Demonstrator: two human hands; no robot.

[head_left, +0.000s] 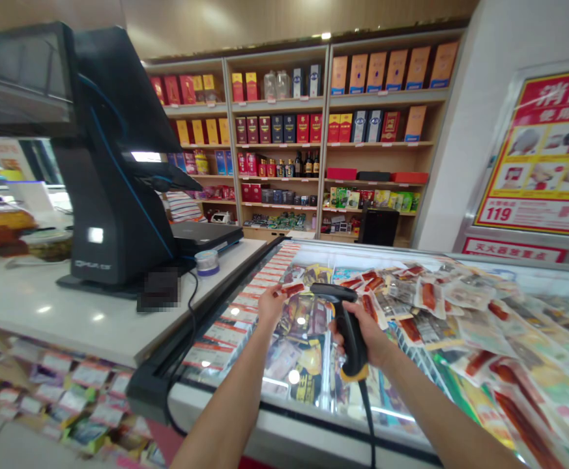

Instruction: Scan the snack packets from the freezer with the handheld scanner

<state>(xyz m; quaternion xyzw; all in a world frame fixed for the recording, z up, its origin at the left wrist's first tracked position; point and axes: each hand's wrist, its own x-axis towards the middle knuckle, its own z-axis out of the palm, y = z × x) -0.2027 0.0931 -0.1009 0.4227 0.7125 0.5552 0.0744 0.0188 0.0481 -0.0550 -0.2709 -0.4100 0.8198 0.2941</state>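
Observation:
My right hand is wrapped around the grip of a black and yellow barcode scanner, whose head points left. A cable runs down from the base of its handle. Just left of the scanner head, my left hand pinches a small packaged sausage, reddish with a pale wrapper. The scanner head and the sausage are close together over the glass top of a freezer. To the right, many clear packs of sausages lie heaped on the glass.
On the white counter at left stands a black checkout terminal with a cash drawer behind it. A roll of tape sits near the counter's edge. A cable hangs along the freezer's side. Shelves of boxes line the back wall.

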